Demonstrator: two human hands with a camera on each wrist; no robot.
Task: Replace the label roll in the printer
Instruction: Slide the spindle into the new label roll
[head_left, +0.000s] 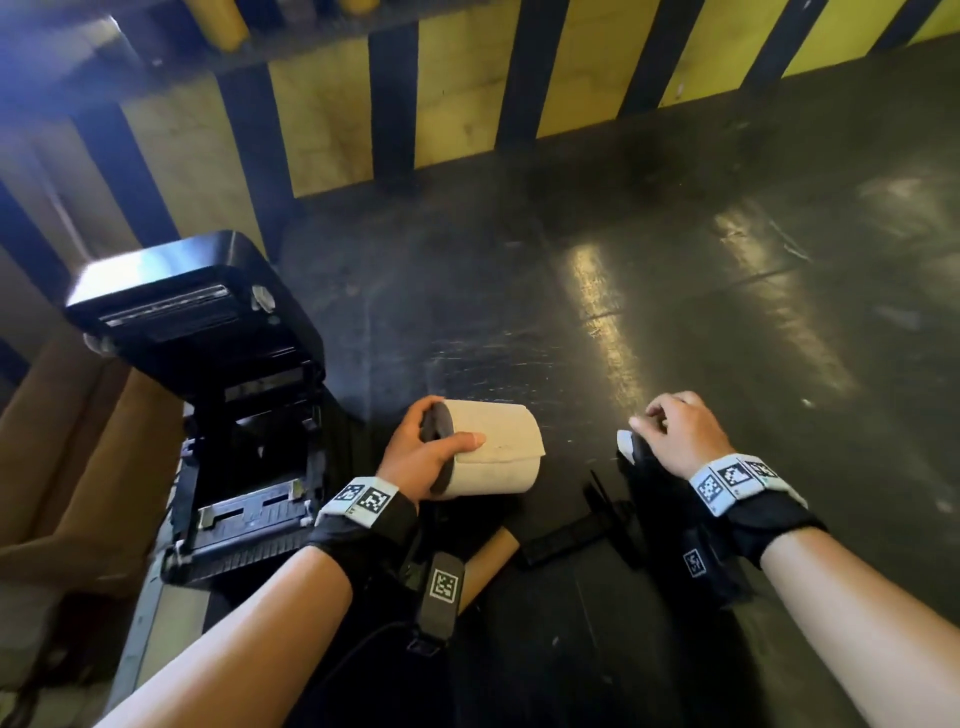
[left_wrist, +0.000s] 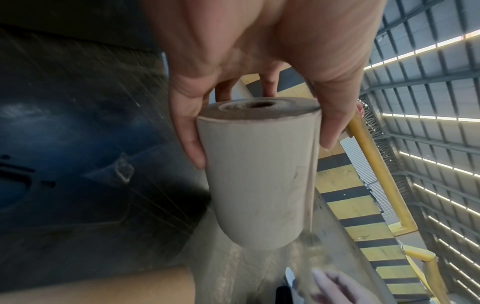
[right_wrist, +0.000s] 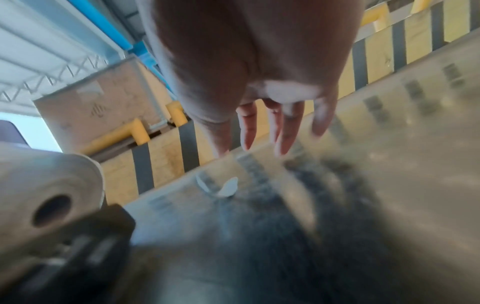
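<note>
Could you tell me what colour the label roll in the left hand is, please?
Plain pale beige-grey, unprinted; the label roll, held by the left hand, shows best in the left wrist view.

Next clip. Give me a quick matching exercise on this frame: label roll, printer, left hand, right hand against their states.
Things:
1. label roll
2. printer
3. left hand
4. right hand

States:
A. lid raised, bay without a roll
B. fingers loose, gripping nothing
C. lying sideways, off the floor
D. fingers and thumb wrapped round the paper

Pairs: 1-C, 2-A, 3-D, 4-B
</note>
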